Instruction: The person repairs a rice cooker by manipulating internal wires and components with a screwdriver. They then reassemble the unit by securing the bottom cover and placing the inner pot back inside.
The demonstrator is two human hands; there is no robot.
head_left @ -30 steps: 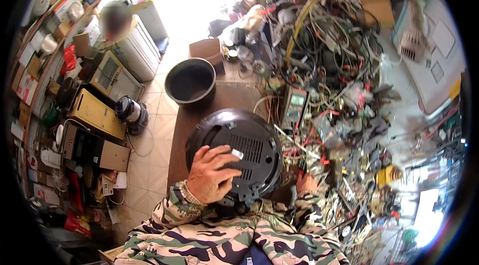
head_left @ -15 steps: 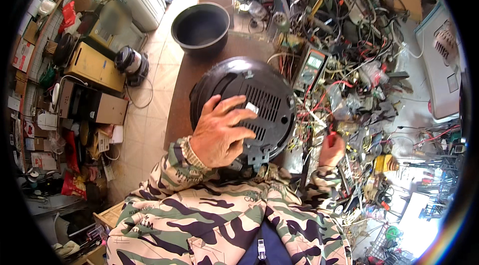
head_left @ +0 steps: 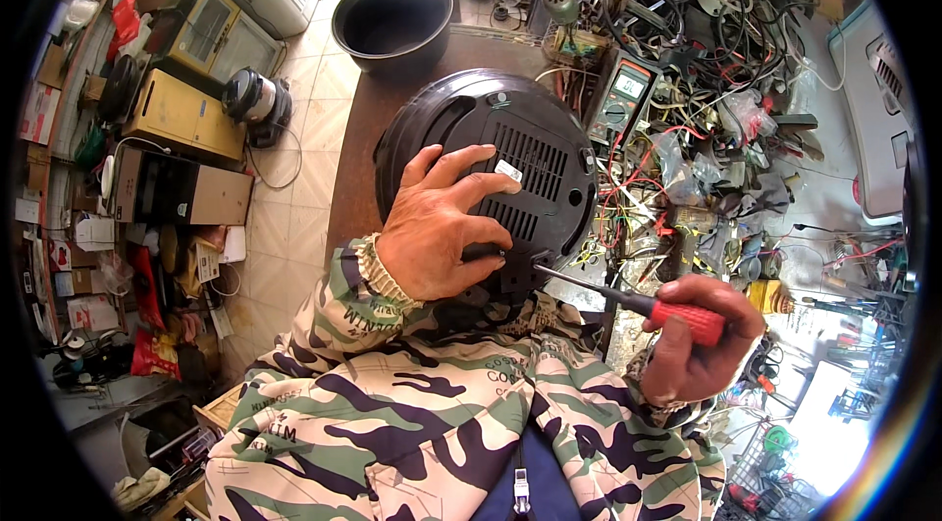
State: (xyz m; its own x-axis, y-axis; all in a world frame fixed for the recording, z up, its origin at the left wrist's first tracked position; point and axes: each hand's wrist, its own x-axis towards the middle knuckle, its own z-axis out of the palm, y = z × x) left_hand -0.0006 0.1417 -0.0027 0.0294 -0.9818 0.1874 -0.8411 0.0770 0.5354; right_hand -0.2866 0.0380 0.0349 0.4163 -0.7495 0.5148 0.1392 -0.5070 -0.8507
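Note:
My left hand (head_left: 440,234) rests with bent, spread fingers on the slotted underside of a round black appliance (head_left: 525,163), which lies bottom up at the table edge against my camouflage jacket. My right hand (head_left: 702,344) is closed around the red handle of a screwdriver (head_left: 692,323). Its thin shaft points left, and the tip meets the appliance's underside near the lower rim, right of my left fingers. A small white label sits beside my left index finger.
A dark inner pot (head_left: 392,21) stands at the back of the brown table (head_left: 353,168). A multimeter (head_left: 618,104) lies right of the appliance among tangled cables (head_left: 716,1), bags and tools. Shelving, cabinets (head_left: 186,114) and another appliance (head_left: 255,104) line the tiled floor's left side.
My right hand has come from the clutter on the right with the screwdriver, bringing its tip to the appliance. My left hand stays on the underside. The view has shifted, raising the table in frame.

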